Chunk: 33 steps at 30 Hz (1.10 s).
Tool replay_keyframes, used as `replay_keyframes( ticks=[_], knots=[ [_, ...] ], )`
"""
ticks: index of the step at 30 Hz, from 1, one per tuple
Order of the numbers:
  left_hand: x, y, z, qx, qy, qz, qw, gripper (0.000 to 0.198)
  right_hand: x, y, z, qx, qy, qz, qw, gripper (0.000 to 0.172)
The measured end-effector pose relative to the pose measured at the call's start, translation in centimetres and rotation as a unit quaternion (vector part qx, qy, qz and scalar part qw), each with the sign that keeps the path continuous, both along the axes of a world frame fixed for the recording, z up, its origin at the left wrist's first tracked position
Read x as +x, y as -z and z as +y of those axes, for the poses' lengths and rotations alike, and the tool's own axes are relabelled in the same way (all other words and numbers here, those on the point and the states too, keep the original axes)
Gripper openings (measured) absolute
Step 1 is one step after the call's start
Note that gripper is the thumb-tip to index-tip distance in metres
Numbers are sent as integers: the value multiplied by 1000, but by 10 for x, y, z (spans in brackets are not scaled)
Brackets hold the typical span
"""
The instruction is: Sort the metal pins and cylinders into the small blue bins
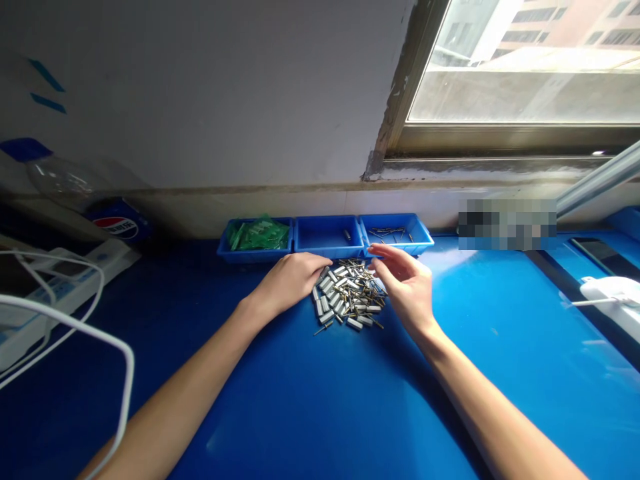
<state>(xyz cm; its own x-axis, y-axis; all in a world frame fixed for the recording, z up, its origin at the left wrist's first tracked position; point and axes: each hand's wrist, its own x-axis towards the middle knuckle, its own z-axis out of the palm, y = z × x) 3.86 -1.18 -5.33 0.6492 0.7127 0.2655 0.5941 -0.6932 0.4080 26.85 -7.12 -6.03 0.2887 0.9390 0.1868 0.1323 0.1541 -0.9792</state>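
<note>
A pile of silver hex standoffs (325,303) mixed with thin pop rivets (370,293) lies on the blue tabletop. At the pile's left edge is my left hand (297,277), its fingers closed together at the tips; whatever they hold, if anything, is hidden. My right hand (407,283) hovers over the right side of the pile, thumb and fingers apart with nothing visible between them. Behind the pile stand three joined blue bins. Green plastic packets fill the left bin (255,255), a single metal piece lies in the middle bin (327,253), and several rivets are in the right bin (423,245).
A cola bottle (117,220) and a white power strip (95,263) are at the left, with white cables (127,373) crossing near my left forearm. On the right are a white device (610,300) and a dark phone-like slab (600,255). A wall and window stand behind.
</note>
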Motion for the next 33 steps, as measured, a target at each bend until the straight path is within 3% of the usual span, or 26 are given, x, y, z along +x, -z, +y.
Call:
replay_keyframes(
  ticks=[4,12,17,23,27,33],
  knots=[
    [-7,2,4,-7,9,66,998,31,6,3,2,-3,7,-8,1000,46],
    [-2,3,-3,60,-55,96,992,21,-3,2,-1,-19,-42,-1,999,36],
    [2,-1,-7,78,-64,-19,995,17,-4,0,-1,-17,-49,-2,999,27],
    [12,-9,-15,95,-1,-209,973,19,-5,-3,-4,-45,-108,9,993,31],
    [17,-9,-20,86,25,-236,968,20,-7,-3,-6,-60,-155,21,986,37],
    [19,-5,-21,76,26,-226,971,15,-6,-1,-3,-84,-171,72,979,26]
  ],
)
